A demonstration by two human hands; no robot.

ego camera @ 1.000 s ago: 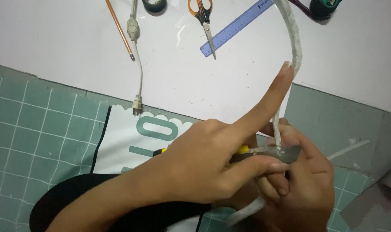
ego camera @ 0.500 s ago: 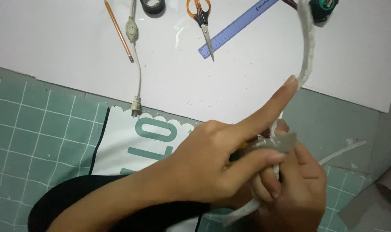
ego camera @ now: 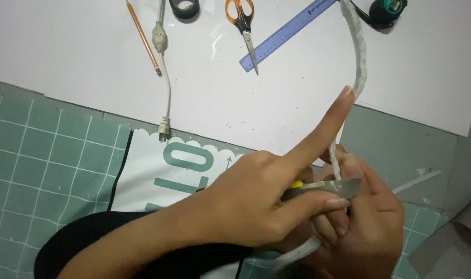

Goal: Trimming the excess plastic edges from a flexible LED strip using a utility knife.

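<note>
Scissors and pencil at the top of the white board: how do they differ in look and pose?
The scissors have orange handles and grey metal blades pointing down; the pencil is a thin orange-brown stick slanting down to the right. The scissors lie beside the blue ruler, the pencil beside the grey cord. Both lie flat and untouched on the white board.

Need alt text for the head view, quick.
Two hands work a utility knife blade against a white sheathed cable: the left hand grips the knife, index finger extended, and the right hand holds the cable. Scissors, ruler, pencil lie behind.
</note>
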